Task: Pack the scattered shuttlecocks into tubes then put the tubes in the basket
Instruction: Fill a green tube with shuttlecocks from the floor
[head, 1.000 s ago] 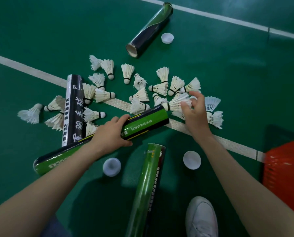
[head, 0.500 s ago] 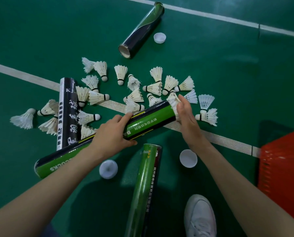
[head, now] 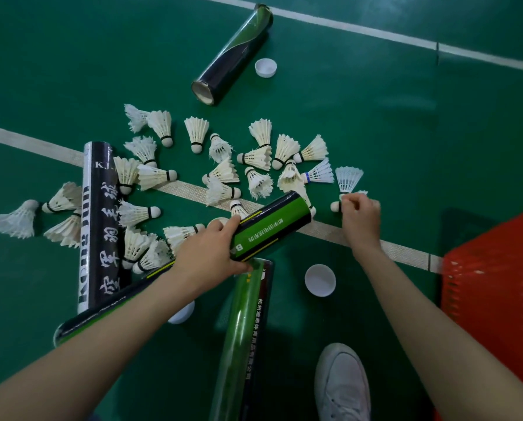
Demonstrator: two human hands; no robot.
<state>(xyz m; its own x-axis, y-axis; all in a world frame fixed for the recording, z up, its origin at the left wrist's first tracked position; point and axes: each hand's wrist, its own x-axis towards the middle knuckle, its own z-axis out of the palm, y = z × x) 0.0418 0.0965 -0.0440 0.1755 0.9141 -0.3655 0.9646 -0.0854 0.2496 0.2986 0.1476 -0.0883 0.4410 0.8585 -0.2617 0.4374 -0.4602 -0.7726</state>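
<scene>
Green court floor [head: 375, 132] all around, smooth and matte, with a soft sheen of light up in the far right. One white line [head: 360, 28] runs slantwise across the top. A second, woven-looking white line [head: 406, 253] cuts across the middle. A thin dark seam [head: 437, 54] breaks the far line. Darker shadow pools low down.

Shuttlecocks [head: 223, 174] lie scattered in the middle of the floor [head: 375, 132]: far tube [head: 233, 53] behind them, left tube [head: 97, 226] beside, front tube [head: 242, 338] before. A basket [head: 497, 284] stands at the floor's right edge, a cap [head: 320, 280] between it and the front tube, perhaps a second cap [head: 182, 314] left of that tube.
</scene>
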